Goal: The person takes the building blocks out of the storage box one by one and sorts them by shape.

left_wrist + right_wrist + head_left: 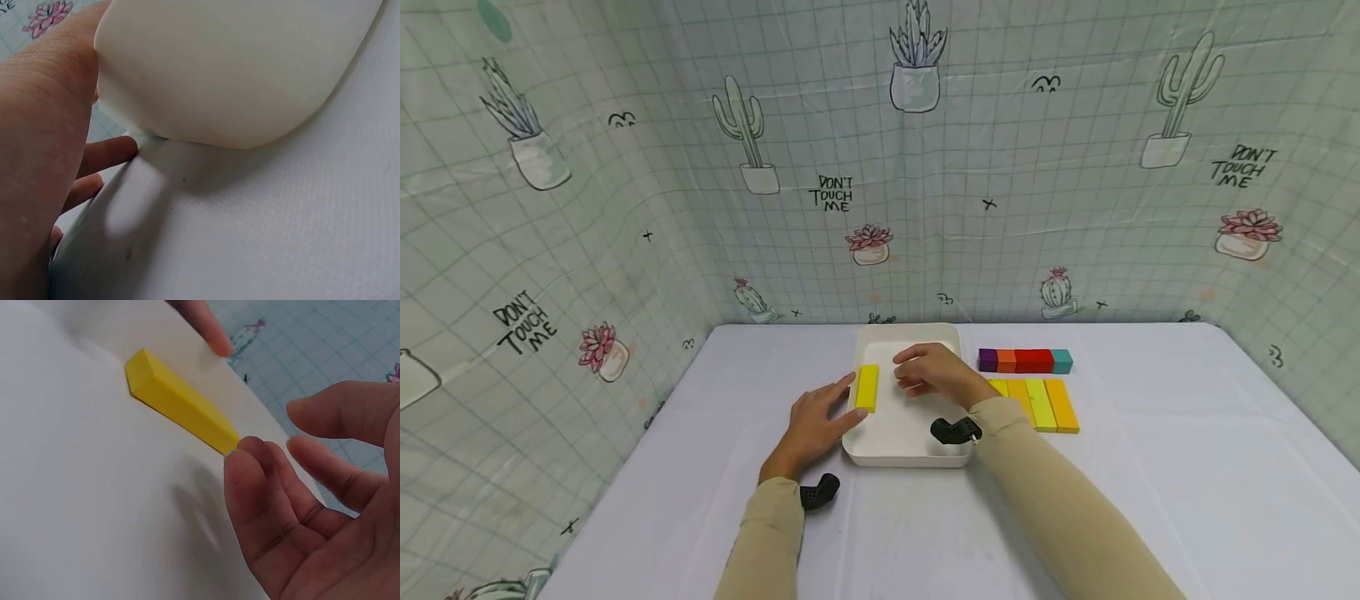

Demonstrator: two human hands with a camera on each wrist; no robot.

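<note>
A white tray lies on the table, with one yellow block inside along its left wall. My left hand rests at that wall, thumb and index fingertip at the rim on either side of the block. In the left wrist view its lower fingers extend beside the outside of the tray. My right hand hovers over the tray, fingers loosely bent and holding nothing. Its fingertips overlap the near end of the yellow block in the right wrist view, and its shadow falls on the tray floor.
Right of the tray, several yellow and orange blocks lie side by side, partly hidden by my right wrist. Behind them is a row of purple, orange, red and teal blocks. A patterned cloth hangs behind the white table.
</note>
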